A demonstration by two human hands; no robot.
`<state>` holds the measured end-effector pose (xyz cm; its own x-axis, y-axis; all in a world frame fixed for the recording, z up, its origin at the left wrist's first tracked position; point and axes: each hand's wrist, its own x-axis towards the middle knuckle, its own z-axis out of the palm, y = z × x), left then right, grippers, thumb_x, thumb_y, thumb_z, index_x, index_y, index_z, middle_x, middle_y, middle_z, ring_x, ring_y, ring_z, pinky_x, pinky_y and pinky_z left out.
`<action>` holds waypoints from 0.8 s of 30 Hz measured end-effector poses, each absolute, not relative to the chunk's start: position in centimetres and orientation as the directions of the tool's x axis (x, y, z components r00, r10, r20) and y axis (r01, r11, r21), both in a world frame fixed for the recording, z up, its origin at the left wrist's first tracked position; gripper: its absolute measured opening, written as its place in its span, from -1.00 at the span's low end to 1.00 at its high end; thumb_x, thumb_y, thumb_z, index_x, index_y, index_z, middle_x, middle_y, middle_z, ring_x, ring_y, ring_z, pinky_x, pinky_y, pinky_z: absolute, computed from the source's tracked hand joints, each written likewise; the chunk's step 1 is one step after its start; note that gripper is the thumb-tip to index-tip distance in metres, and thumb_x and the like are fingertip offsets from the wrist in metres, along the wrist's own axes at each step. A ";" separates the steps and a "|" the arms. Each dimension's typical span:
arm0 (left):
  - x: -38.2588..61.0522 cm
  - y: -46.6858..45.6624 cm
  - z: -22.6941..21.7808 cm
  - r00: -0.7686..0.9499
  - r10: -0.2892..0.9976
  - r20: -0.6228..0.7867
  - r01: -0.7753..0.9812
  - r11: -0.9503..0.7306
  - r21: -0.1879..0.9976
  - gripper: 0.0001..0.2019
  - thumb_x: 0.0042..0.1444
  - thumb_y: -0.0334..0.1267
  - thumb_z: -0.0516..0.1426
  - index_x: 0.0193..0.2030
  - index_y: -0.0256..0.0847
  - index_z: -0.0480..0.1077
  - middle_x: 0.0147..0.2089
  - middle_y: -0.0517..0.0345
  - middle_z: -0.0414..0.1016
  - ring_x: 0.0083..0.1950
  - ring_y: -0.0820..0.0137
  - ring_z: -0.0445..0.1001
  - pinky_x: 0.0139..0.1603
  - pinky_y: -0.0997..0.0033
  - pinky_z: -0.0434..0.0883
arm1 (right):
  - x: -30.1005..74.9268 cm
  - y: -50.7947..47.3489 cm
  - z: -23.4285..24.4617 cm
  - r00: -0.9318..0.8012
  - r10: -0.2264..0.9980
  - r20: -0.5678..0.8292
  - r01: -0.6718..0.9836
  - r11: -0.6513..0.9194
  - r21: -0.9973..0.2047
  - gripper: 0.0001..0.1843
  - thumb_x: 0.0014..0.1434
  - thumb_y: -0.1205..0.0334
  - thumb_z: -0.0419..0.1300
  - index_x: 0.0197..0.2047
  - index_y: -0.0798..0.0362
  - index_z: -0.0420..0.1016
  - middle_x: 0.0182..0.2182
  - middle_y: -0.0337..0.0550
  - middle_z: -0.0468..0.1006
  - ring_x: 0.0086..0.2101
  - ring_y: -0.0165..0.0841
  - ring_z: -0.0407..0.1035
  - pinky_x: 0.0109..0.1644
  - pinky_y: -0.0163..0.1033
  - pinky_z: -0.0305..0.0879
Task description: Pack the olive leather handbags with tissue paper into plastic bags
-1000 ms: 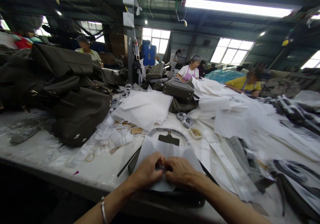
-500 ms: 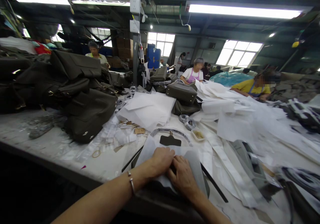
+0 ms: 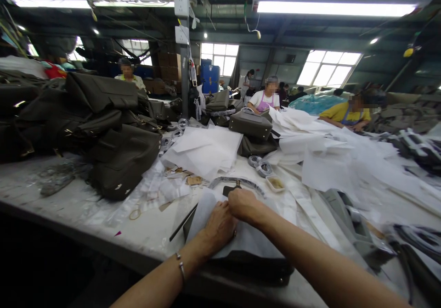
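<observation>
A dark handbag lies at the table's front edge before me, with thin white paper over it. At its far side a wrapped handle arches up, with a dark tab and a small metal fitting inside the arch. My left hand rests on the paper, fingers bent and closed at its upper edge. My right hand is closed beside it, touching the left fingertips and partly covering the tab. What its fingers pinch is hidden.
Dark handbags are piled at the left. White paper sheets spread across the middle and right. Past my right arm sit a grey tape dispenser and a small dish. Across the table are co-workers.
My right hand has moved up and forward, from flat on the paper to closed over the edge of the tab. My left hand has shifted slightly down and left.
</observation>
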<state>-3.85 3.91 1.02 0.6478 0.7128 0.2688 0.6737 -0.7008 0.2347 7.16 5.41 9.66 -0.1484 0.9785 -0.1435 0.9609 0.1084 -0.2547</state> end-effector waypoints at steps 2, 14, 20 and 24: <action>-3.9 3.9 1.0 0.630 0.726 0.276 0.681 -0.687 0.253 -0.74 0.19 -0.48 0.05 -0.01 -0.30 0.44 -0.02 -0.10 0.54 0.01 0.14 0.46 0.05 0.14 0.39 | 6.7 5.5 8.7 -0.093 0.989 -0.111 0.970 0.065 -0.234 -0.86 0.15 0.39 0.14 -0.35 0.11 0.53 -0.33 0.08 0.64 -0.27 -0.14 0.54 -0.26 -0.19 0.30; -4.4 3.7 1.7 0.448 0.814 0.370 0.786 -0.555 0.270 -0.87 0.29 -0.31 0.08 -0.19 -0.25 0.46 -0.17 -0.01 0.51 -0.04 0.17 0.43 0.16 0.01 0.27 | 11.3 2.2 3.6 -0.054 0.988 0.148 0.976 0.083 -0.199 -0.71 0.37 0.15 0.00 -0.35 0.00 0.43 -0.34 -0.13 0.58 -0.27 -0.25 0.45 -0.19 -0.23 0.20; -4.0 4.1 1.7 0.414 0.834 0.364 0.819 -0.516 0.252 -0.80 0.32 -0.20 0.08 -0.26 -0.24 0.44 -0.27 0.02 0.50 -0.17 0.20 0.44 -0.05 0.10 0.31 | 10.9 2.3 3.2 -0.039 0.994 0.103 0.996 0.047 -0.073 -0.65 0.43 0.08 -0.06 -0.29 0.00 0.44 -0.35 -0.12 0.62 -0.28 -0.23 0.51 -0.26 -0.22 0.18; -3.9 4.4 1.8 0.406 0.843 0.354 0.831 -0.501 0.242 -0.77 0.33 -0.19 0.08 -0.27 -0.25 0.45 -0.29 0.00 0.51 -0.17 0.19 0.44 -0.06 0.11 0.29 | 11.1 2.8 3.5 0.007 0.999 -0.042 0.990 -0.013 -0.138 -0.52 0.44 -0.02 -0.16 -0.26 0.00 0.48 -0.38 -0.10 0.65 -0.33 -0.22 0.55 -0.35 -0.23 0.16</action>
